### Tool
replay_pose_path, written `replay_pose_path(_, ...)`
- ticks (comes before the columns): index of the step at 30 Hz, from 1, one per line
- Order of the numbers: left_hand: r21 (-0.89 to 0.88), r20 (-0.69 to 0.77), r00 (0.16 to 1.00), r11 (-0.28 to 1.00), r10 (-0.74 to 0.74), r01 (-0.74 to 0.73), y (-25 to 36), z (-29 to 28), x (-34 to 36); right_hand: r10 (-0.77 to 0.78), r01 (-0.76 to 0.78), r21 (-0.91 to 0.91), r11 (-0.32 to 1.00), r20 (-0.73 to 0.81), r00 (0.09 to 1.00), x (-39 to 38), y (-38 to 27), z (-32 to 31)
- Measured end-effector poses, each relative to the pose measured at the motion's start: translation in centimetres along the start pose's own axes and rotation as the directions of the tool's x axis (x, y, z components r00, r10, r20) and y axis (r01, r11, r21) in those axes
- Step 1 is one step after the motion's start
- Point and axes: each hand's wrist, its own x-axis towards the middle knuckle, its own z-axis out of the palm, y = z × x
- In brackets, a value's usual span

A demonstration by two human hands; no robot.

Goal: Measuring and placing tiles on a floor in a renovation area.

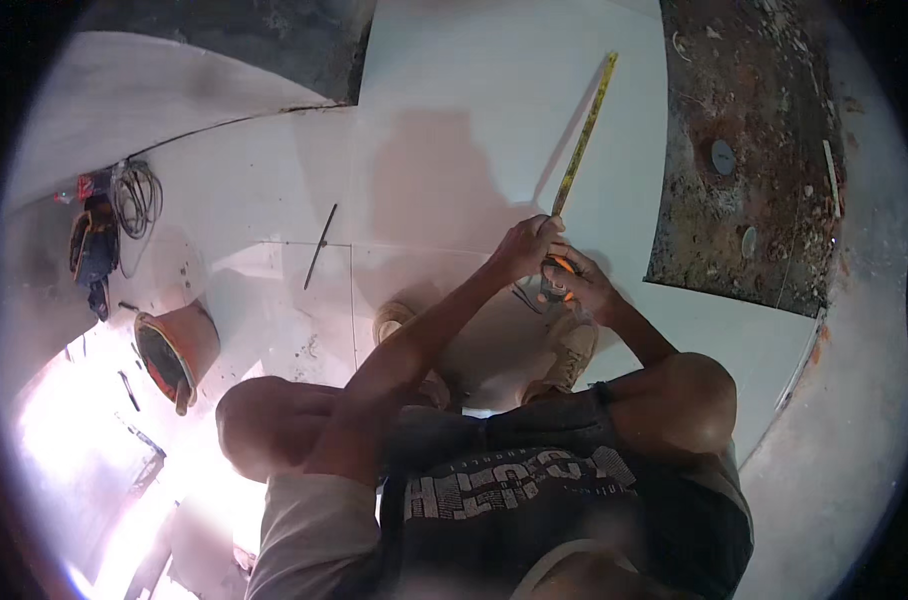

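A tape measure [556,284] with an orange and dark case sits in my right hand [591,288], its fingers wrapped round the case. From it the yellow blade [584,135] runs out away from me, above the pale tiles [424,60], slanting slightly right and casting a shadow. My left hand [525,248] is closed round the blade close to the case, thumb on top. Both hands are close together in front of my knees, above my shoes [574,350]. The fingers partly hide the case.
Right of the tiles lies a strip of bare, rough floor [739,230] with round pipe caps [723,157]. On the left are a bucket [202,340], a dark power tool [96,245], a coiled cable [139,198] and a thin dark rod [320,247]. Bright glare covers the lower left.
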Motion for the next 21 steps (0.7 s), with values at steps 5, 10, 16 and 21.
replay_pose_path(5, 0.0, -0.063, 0.997, 0.999, 0.044, -0.044, 0.3, -0.2, 0.2, 0.183, -0.185, -0.256, 0.949, -0.034, 0.983, -0.1, -2.5, 0.2)
replay_pose_path(10, -0.331, -0.107, 0.994, 0.944, -0.038, 0.001, 1.0, -2.2, 0.6, -0.033, 0.136, -0.456, 0.88, 0.226, 0.973, 0.9, -6.3, 0.6)
replay_pose_path(16, -0.12, -0.456, 0.82, 0.889, 0.346, -0.442, -1.5, -10.1, 1.4, -0.105, 0.008, -0.861, 0.509, -0.053, 0.993, 4.2, -9.6, -3.1)
replay_pose_path(21, -0.116, -0.707, 0.7, 0.96, 0.1, -0.254, -2.3, -19.6, -1.9, -0.338, 0.099, -0.967, 0.235, 0.014, 0.941, 11.2, -14.6, -5.8)
